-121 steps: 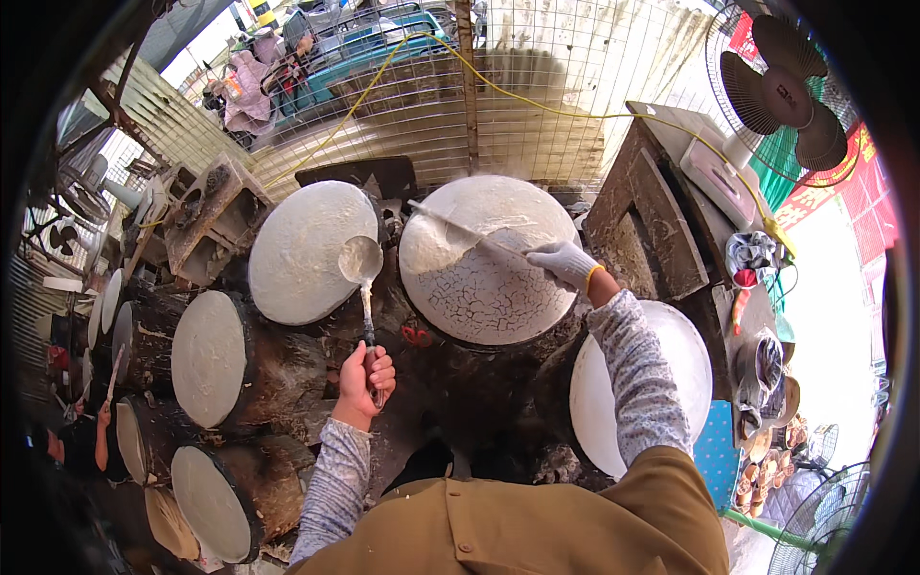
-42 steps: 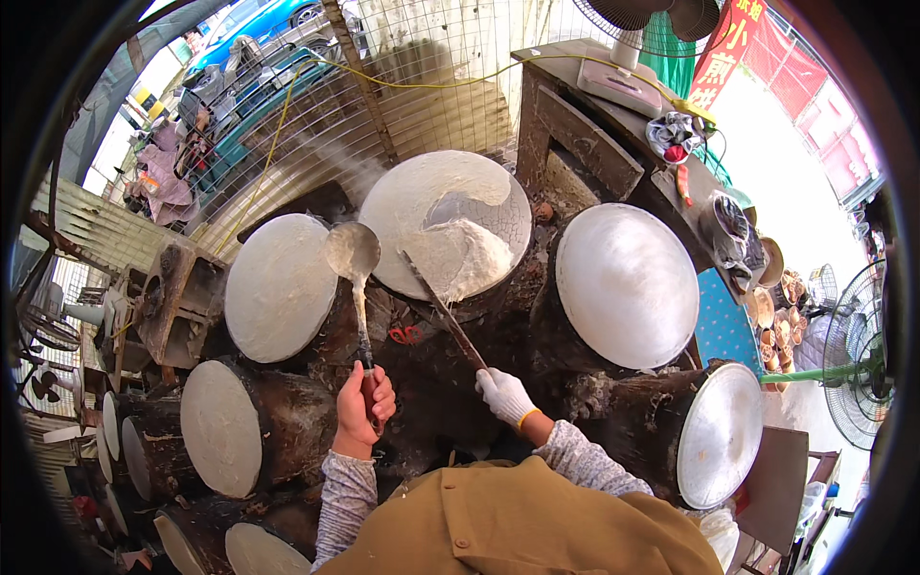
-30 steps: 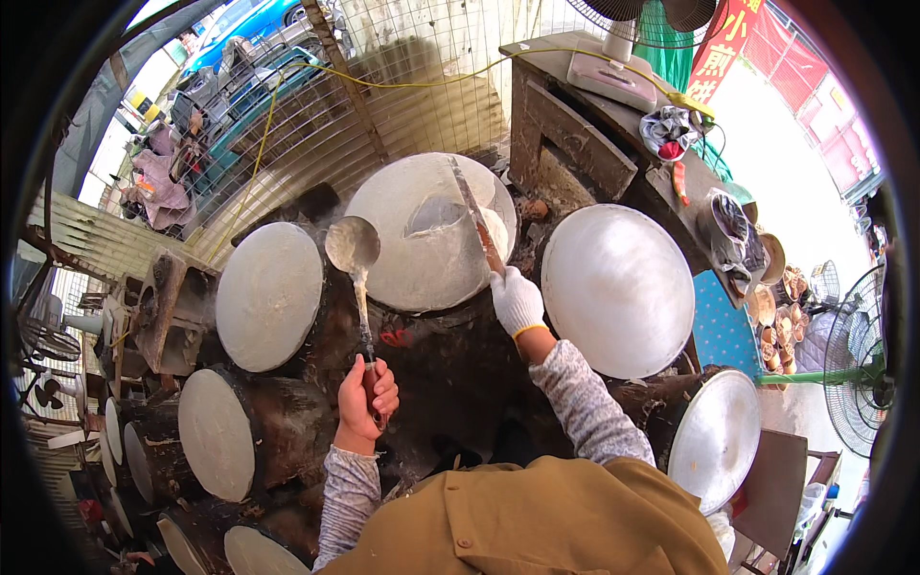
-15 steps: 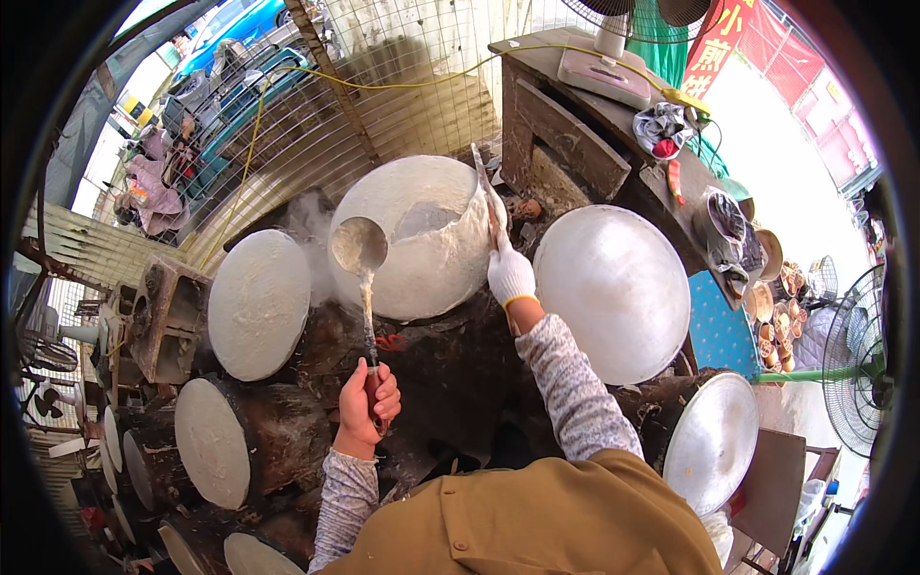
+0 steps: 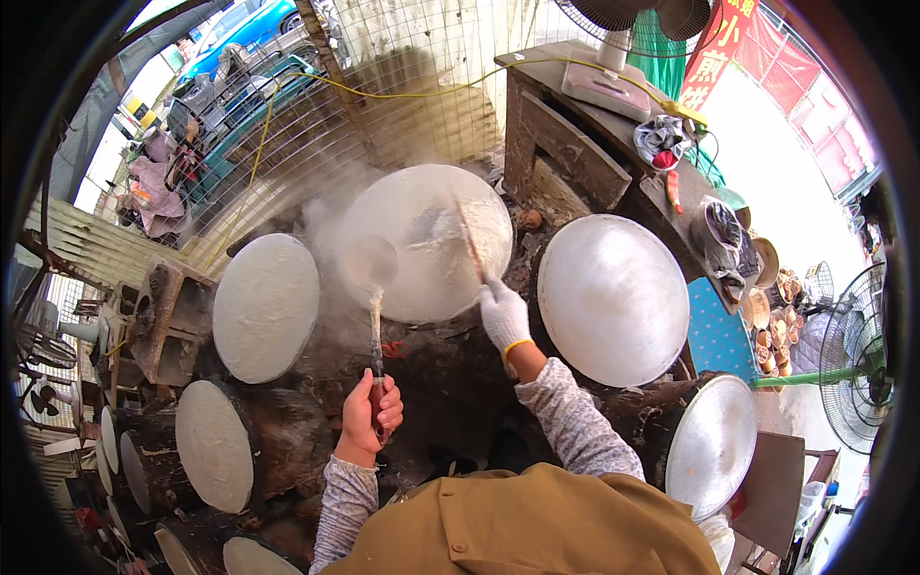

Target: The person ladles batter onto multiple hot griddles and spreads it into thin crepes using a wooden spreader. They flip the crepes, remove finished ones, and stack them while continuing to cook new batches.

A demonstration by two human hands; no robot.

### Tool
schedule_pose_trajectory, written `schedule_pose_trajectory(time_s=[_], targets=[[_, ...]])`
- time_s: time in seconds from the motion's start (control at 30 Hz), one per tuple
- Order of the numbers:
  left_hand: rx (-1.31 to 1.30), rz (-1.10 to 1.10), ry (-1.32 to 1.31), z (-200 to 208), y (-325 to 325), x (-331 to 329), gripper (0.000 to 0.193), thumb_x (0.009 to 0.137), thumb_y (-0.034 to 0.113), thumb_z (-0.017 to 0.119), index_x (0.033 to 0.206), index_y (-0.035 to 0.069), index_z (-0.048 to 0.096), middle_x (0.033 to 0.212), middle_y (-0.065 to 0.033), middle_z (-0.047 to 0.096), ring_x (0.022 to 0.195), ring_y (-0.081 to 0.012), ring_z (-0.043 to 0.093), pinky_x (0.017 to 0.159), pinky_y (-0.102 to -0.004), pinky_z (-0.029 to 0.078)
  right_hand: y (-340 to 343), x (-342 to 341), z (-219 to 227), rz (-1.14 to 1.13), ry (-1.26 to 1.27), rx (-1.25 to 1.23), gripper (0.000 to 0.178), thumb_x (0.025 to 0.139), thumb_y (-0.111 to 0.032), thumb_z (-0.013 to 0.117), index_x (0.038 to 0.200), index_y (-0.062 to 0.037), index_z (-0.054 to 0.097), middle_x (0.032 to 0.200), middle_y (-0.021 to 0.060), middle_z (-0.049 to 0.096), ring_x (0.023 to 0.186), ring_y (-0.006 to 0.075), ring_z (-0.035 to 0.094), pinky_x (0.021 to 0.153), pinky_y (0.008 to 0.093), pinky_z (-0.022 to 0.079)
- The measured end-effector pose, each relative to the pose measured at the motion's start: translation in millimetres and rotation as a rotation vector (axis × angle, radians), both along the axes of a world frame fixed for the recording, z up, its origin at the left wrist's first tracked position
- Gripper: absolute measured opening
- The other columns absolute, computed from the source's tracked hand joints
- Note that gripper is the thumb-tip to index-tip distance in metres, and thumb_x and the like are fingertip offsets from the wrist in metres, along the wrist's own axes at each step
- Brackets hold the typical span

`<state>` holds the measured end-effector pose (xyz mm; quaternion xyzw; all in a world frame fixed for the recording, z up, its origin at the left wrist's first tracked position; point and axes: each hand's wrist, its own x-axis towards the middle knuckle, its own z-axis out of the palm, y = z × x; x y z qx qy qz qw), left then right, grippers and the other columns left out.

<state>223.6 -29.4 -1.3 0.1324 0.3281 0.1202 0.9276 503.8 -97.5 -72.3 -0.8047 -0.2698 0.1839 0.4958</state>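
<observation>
1. Your left hand [image 5: 372, 414] is wrapped around a big spoon [image 5: 370, 262], its round end over the pan's [image 5: 424, 228] left side
2. Your gloved right hand [image 5: 504, 316] grips a scraper [image 5: 469, 240] across the batter [image 5: 491, 228]

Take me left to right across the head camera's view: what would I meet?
Cream-coated griddle, bare left hand holding a ladle, gloved right hand holding a long blade, smooth pale griddle, green-poled fan.

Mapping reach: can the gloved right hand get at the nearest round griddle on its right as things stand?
Likely yes: the round griddle sits close beside the gloved right hand, nothing visible between them, though it grips a long scraper.
</observation>
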Motion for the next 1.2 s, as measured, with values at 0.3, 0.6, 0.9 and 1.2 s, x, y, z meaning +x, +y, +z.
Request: schedule_pose_trajectory(time_s=[0.3,0.6,0.9,1.2], targets=[[0.014,-0.058,-0.02,0.7,5.2,-6.1,0.042,0.103,0.047,0.038,0.088,0.01,0.052,0.063,0.0008,0.042,0.046,-0.0098,0.039,0.043,-0.0248,0.034,7.7,-9.0,-9.4,-0.005,0.045,-0.047,0.041,0.094,-0.028,0.054,0.127,-0.0059,0.061,0.107,0.0262,0.066,0.103,0.0358,0.065,0.09,0.0383,0.049],[-0.011,-0.026,0.016,-1.0,9.8,-16.8,0.043,0.104,0.046,0.037,0.087,0.01,0.052,0.064,0.0019,0.041,0.047,-0.0091,0.038,0.043,-0.0237,0.034,-40.1,-90.0,-27.3,-0.172,0.134,0.084,0.043,0.096,-0.025,0.053,0.132,-0.0025,0.056,0.116,0.0244,0.065,0.11,0.0316,0.064,0.094,0.0343,0.047],[-0.124,-0.028,-0.021,-5.9,22.3,11.7,0.042,0.104,0.044,0.038,0.089,0.009,0.055,0.065,0.0016,0.044,0.049,-0.0091,0.041,0.045,-0.0243,0.036,10.0,7.4,-52.2,-0.05,0.158,0.084,0.04,0.096,-0.027,0.054,0.127,-0.004,0.062,0.081,0.01,0.066,0.065,0.016,0.058,0.062,0.0291,0.047],[-0.012,0.108,0.26,-9.5,48.3,78.1,0.041,0.103,0.046,0.038,0.084,0.011,0.05,0.066,-0.0001,0.048,0.052,-0.0128,0.044,0.047,-0.0263,0.038,-46.2,6.6,-23.1,0.058,0.268,0.02,0.04,0.093,-0.027,0.057,0.125,-0.0038,0.062,0.113,0.0213,0.068,0.107,0.0278,0.066,0.093,0.0325,0.049]])
